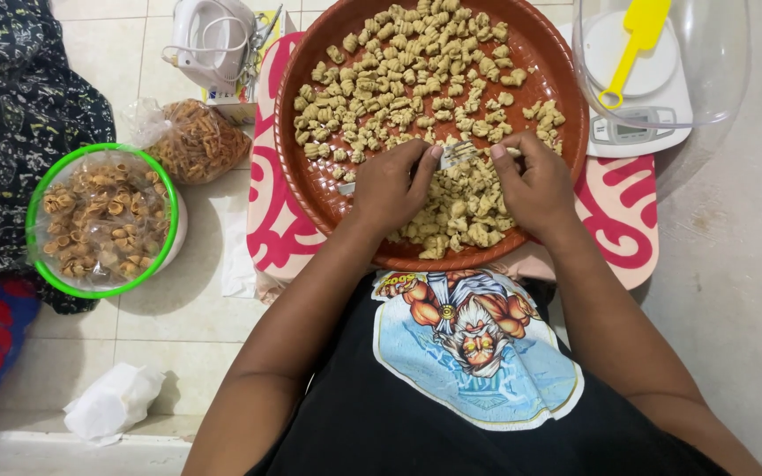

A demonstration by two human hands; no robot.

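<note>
While both hands work low over the near half of a round reddish-brown tray (310, 189), the head view shows the left hand (392, 187) closed around the handle of a metal fork (457, 155), thumb pressed along its top, with the tines pointing toward the right hand (533, 183). That right hand is curled narrow, its fingertips (497, 152) pinched at the fork's tines; a bit of dough may be under them, but it is too small to tell. Directly beneath and just ahead of both hands lies a heap of small ridged dough pieces (416, 70), spread thickly across the far part of the tray and piled again under the wrists. Under the tray sits a pink and white patterned board (623, 216). Beyond the right hand, well apart, a white kitchen scale (641, 123) stands under a clear bowl (716, 62) with a yellow spatula (632, 44) in it. Out past the left hand, on the tiled floor (178, 317), rests a green-rimmed bowl (37, 198) of browned fried pieces wrapped in clear plastic, a plastic bag of similar snacks (191, 141) just behind it, and a white hand mixer (213, 40) farther off. Nearer the body, a crumpled white tissue (112, 401) lies on the floor.
</note>
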